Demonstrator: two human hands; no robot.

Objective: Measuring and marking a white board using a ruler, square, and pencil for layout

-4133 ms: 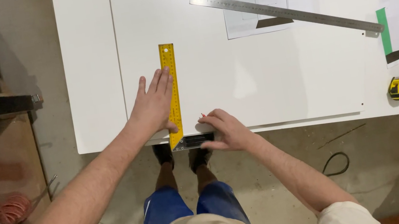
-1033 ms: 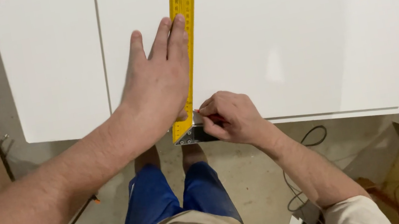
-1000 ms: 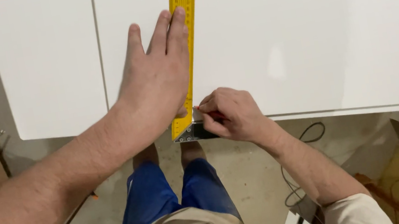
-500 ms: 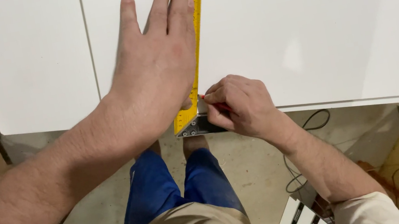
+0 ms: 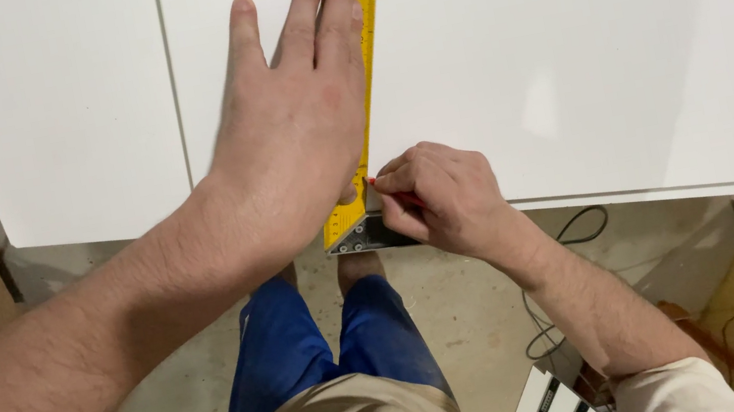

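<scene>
Left hand (image 5: 299, 132) lies flat, open, on the yellow square (image 5: 359, 46), top cut off; right hand (image 5: 436, 199) pinches a mostly hidden red pencil (image 5: 381, 185) beside it.

The square (image 5: 358, 57) has a yellow blade with black graduation marks and a dark grey stock; the table (image 5: 579, 38) beneath it is plain white. A red pencil tip (image 5: 375, 181) shows beside the blade. Below the table edge, the trousers (image 5: 311, 346) are blue.
</scene>
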